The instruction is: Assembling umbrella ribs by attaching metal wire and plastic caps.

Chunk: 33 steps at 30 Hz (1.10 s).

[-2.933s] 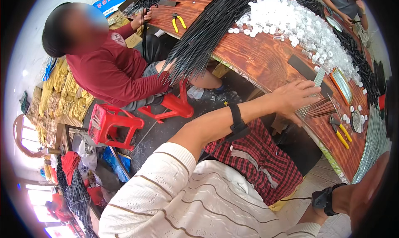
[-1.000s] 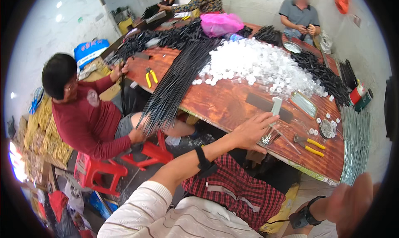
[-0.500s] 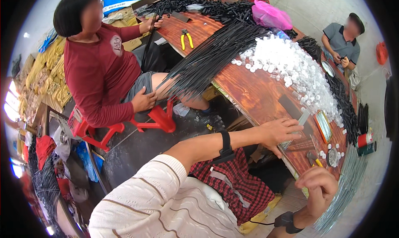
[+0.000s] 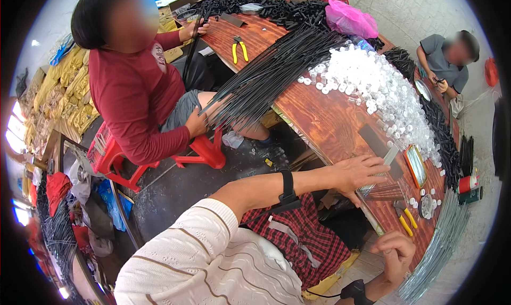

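Metallic-looking rods (image 4: 386,192) are lying on the bench (image 4: 319,116), risking a spill should the left hand (image 4: 359,173), fingers apart, knock them, while the right hand (image 4: 396,251) is hanging curled, its hold unclear.

Bright, fairly even daylight fills the room around me, and the windows (image 4: 15,133) on the far left burn out to white. On my desk (image 4: 298,105), the heap of clear and white plastic caps (image 4: 354,84) nearly overexposes, single pieces merging, while the black rods (image 4: 266,76) keep thin pale highlights. A glint runs along the orange-rimmed tray (image 4: 415,166). Under the desk, deep shadow swallows detail. My left hand (image 4: 362,174) and right hand (image 4: 395,251) look reasonably sharp. Fisheye distortion bows the desk's edge; black corners ring the view, with blue fringing at lower left.
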Motion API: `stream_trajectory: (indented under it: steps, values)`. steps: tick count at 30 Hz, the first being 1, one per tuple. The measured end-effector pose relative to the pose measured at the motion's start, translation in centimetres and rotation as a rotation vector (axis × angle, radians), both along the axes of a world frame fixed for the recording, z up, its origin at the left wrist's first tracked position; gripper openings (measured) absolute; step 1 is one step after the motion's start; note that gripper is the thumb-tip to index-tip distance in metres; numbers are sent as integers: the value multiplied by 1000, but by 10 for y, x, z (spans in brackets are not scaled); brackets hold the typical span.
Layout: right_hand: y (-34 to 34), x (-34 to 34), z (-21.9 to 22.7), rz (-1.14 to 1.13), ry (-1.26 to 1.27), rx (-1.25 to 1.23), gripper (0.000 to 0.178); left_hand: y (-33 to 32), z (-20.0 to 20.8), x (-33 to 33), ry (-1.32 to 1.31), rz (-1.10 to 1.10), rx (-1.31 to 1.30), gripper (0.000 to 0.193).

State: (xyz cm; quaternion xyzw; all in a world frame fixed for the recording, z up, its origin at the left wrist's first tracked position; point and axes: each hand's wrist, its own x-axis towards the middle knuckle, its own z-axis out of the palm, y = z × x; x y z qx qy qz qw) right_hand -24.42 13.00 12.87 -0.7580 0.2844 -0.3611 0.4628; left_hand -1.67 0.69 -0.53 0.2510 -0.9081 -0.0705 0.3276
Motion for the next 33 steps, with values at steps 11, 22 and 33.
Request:
stream_trajectory:
  steps: [11, 22, 33]
  values:
    - [-18, 24, -47, -472, 182, 168, 43, 1, 7, 0, -30, -1, -2, 101]
    - [-40, 53, -59, -361, 281, -108, 42, 0, 8, -2, -32, 20, -22, 101]
    - [-46, 66, -78, -370, 259, -185, 21, 2, 2, -1, 14, 18, 11, 96]
